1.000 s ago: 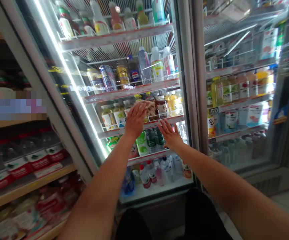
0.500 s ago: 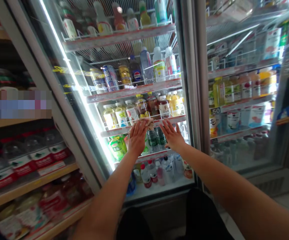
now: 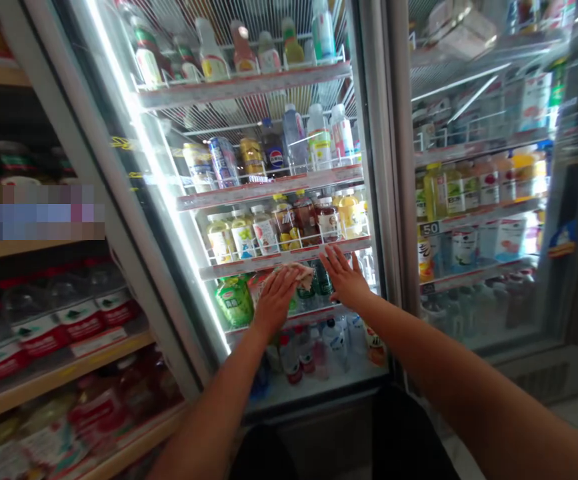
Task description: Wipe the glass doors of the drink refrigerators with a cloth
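My left hand (image 3: 273, 303) lies over a crumpled, light pinkish-brown cloth (image 3: 303, 274) and presses it against the glass door (image 3: 313, 395) of a lit drinks fridge. Part of the cloth sticks out past the fingertips on the right; the rest is hidden under the hand. To the right, my right hand (image 3: 346, 279) is spread, its palm towards the same glass, and holds nothing. Behind the glass, bottles such as a dark cola bottle (image 3: 273, 150) and a green-labelled bottle (image 3: 235, 301) stand on wire shelves.
At the left, wooden shelves (image 3: 63, 357) carry red-labelled bottles (image 3: 43, 320). A metal door frame (image 3: 393, 167) separates this fridge from a second glass-fronted fridge on the right, with more drinks (image 3: 463, 183). My dark-clothed knees (image 3: 403, 433) are below.
My left hand has slid the cloth down the glass, from the shelf edge to below it. My right hand stays almost in place, and the view has shifted slightly.
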### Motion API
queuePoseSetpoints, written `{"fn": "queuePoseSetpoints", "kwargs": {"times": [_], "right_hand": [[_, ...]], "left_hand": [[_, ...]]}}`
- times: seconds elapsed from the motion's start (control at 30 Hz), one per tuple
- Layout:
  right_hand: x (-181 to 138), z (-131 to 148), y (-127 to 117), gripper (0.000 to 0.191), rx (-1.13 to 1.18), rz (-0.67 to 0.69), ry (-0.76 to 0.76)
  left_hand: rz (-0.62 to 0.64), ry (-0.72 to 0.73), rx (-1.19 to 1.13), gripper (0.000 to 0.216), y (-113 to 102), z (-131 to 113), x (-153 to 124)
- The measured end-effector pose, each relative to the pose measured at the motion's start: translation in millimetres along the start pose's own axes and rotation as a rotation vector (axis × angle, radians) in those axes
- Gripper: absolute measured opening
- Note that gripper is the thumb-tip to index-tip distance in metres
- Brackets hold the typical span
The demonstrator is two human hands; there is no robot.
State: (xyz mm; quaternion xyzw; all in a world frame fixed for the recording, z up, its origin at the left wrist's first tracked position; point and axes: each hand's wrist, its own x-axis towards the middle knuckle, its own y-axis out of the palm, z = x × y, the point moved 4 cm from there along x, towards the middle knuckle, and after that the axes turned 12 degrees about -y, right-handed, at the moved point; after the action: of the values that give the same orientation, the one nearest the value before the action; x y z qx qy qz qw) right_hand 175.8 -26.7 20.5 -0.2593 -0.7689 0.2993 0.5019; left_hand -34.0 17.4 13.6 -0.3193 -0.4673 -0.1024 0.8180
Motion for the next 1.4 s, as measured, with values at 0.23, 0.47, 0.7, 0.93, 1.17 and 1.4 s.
{"fn": "queuePoseSetpoints", "kwargs": {"times": [0.23, 0.47, 0.7, 0.93, 1.17, 1.4], "right_hand": [[-1.2, 1.0, -1.6, 0.129, 0.001, -0.019, 0.005], [-0.7, 1.0, -0.8, 0.129, 0.008, 0.026, 0.015], [-1.9, 0.4, 0.9, 0.128, -0.004, -0.018, -0.003], [-2.0, 0.8, 2.8, 0.129, -0.034, -0.028, -0.010], [-2.3, 0.3, 1.9, 0.130, -0.029, -0.028, -0.011], [-2.7, 0.1, 1.6, 0.129, -0.011, -0.024, -0.011]], "left_hand": [[-0.125, -0.131, 0.038, 0.064, -16.6, 17.6, 28.0], [-0.176, -0.223, 0.027, 0.073, -26.5, 30.3, 47.9], [-0.180, -0.177, -0.033, 0.063, -24.7, 18.9, 51.1], [-0.050, 0.016, -0.037, 0.067, -11.8, 2.4, 28.3], [-0.117, 0.010, -0.004, 0.070, -25.9, 26.7, 48.4], [-0.073, -0.051, 0.059, 0.067, -12.4, 13.4, 25.1]]}}
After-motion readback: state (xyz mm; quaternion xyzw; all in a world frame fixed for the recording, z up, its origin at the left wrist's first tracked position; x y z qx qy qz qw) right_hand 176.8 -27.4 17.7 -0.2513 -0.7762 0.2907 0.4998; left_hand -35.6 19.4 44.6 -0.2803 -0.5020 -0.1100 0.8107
